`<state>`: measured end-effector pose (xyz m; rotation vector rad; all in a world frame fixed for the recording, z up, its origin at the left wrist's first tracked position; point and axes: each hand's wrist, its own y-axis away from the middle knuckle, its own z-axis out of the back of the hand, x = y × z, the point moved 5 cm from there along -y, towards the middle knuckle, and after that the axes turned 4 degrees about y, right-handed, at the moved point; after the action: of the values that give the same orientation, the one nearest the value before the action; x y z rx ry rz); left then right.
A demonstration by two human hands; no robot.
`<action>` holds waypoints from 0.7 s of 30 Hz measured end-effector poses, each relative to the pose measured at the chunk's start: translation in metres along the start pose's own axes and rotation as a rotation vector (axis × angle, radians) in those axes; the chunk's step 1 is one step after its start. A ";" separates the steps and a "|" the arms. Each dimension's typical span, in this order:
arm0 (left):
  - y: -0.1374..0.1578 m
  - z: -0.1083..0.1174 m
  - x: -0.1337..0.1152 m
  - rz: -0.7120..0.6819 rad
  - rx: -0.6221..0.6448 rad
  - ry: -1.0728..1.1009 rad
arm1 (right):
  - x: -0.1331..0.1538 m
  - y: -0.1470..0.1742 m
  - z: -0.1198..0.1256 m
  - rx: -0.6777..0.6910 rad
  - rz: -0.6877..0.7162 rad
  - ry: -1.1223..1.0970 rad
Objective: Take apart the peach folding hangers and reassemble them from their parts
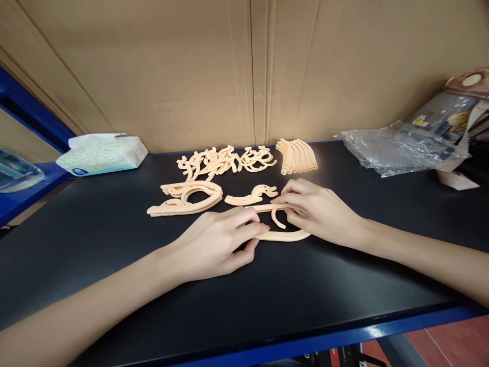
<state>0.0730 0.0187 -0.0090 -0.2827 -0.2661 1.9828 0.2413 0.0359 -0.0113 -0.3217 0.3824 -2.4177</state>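
Both hands are on a beige plastic folding hanger (287,236) at the middle of the black table. My left hand (221,239) pinches its left end, fingers closed. At the right end, my right hand (313,204) grips it with bent fingers, covering part of the joint. A curved hook (277,218) shows between the two arms. Just behind lies a loose hanger piece with a hook (252,196). To the left, folded hangers (187,199) lie stacked.
Farther back are a jumbled pile of hook pieces (210,161) and a row of curved arms (298,156). A tissue pack (103,154) stands back left. Clear plastic bags (401,145) and a transparent bottle with a strap (443,114) are at right. Cardboard (171,76) rises behind.
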 end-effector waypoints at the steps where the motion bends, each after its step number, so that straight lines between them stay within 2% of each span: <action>1: 0.000 0.000 0.000 0.003 0.004 0.004 | 0.000 0.000 0.000 -0.001 0.001 0.004; 8: 0.000 0.001 0.001 0.023 0.016 0.031 | -0.002 0.001 0.002 -0.045 -0.006 0.005; 10: -0.001 0.001 0.001 0.026 0.026 0.041 | 0.003 0.001 0.006 -0.094 0.063 0.018; 13: -0.001 0.001 0.000 0.019 0.035 0.053 | 0.019 0.004 0.014 -0.174 0.241 0.074; 16: -0.001 0.000 0.001 0.009 0.027 0.050 | 0.037 0.010 0.016 -0.188 0.416 0.165; 18: -0.001 0.000 0.001 0.005 0.021 0.046 | 0.044 0.013 0.014 -0.145 0.458 0.207; 21: -0.001 -0.001 0.001 -0.007 0.010 0.044 | 0.045 0.015 0.011 -0.102 0.440 0.220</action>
<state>0.0732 0.0198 -0.0095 -0.3181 -0.2288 1.9682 0.2194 -0.0065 -0.0006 -0.0084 0.6074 -2.0070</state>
